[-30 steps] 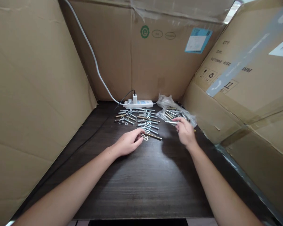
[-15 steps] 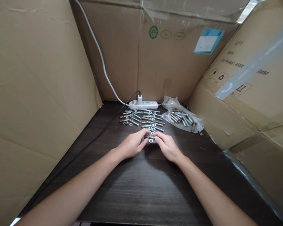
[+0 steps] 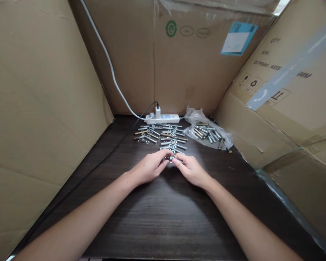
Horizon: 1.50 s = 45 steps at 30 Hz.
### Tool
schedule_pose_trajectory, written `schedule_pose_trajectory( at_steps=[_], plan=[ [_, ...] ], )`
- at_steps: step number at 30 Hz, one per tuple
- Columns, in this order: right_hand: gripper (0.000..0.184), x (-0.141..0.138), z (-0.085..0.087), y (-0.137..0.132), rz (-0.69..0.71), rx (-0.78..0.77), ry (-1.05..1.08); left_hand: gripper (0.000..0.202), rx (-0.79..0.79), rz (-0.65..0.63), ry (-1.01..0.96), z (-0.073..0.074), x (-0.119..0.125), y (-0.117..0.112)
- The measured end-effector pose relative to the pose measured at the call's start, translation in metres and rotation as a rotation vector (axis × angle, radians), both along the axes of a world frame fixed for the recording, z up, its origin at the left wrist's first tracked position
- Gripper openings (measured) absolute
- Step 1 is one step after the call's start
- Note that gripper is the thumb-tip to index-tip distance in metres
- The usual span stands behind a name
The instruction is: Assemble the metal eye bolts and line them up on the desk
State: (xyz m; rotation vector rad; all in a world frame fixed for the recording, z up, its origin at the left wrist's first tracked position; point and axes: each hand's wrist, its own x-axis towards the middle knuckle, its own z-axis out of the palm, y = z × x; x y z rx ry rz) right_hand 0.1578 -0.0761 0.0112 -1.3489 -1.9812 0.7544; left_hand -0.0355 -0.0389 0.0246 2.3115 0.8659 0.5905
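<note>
Between the fingertips at mid-table is a small silvery metal piece with a faceted, nut-like end [image 3: 171,158]; that end shows toward the left, while fingers cover most of the rest, so its long axis can be told only loosely, as running crosswise from hand to hand. The right hand [image 3: 192,170] pinches it between thumb and forefinger; the left hand [image 3: 151,166] curls close around its near end, though whether those fingers grip it I cannot tell. Beyond them on the dark, wood-grained table [image 3: 157,221], straight silvery metal bolts [image 3: 180,147] lie in a column, mostly slanting left to right, with flat ring-shaped washers [image 3: 147,142] among the neighbouring group. Right of these, a crinkled clear plastic bag [image 3: 194,115] lies open under smooth, shiny cylindrical metal pieces [image 3: 211,137] pointing several ways.
</note>
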Motion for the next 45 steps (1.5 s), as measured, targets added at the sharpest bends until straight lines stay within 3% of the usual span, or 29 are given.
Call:
schedule_pose_trajectory(
  at_steps=[7,17,25,34,40,45],
  plan=[
    [0.029,-0.001,-0.003,0.001,0.004,0.023,-0.030,0.021,-0.017,-0.004,0.005,-0.004,0.001,0.004],
    [0.026,-0.004,0.001,-0.002,0.035,0.017,-0.037,0.039,0.050,-0.017,0.105,-0.002,-0.001,0.005],
    [0.025,-0.003,0.002,-0.003,0.027,-0.019,0.100,0.022,0.004,-0.041,0.065,-0.002,-0.001,0.005],
    [0.023,-0.005,0.004,-0.005,0.003,0.030,0.111,0.050,-0.183,-0.028,-0.033,-0.012,0.003,0.004],
    [0.020,-0.007,0.003,-0.004,-0.055,0.075,0.163,0.019,-0.040,0.054,-0.133,-0.004,0.002,-0.001],
    [0.018,-0.007,0.000,-0.004,-0.079,0.090,0.185,0.017,-0.069,0.009,-0.081,0.000,0.002,-0.006]
  ],
)
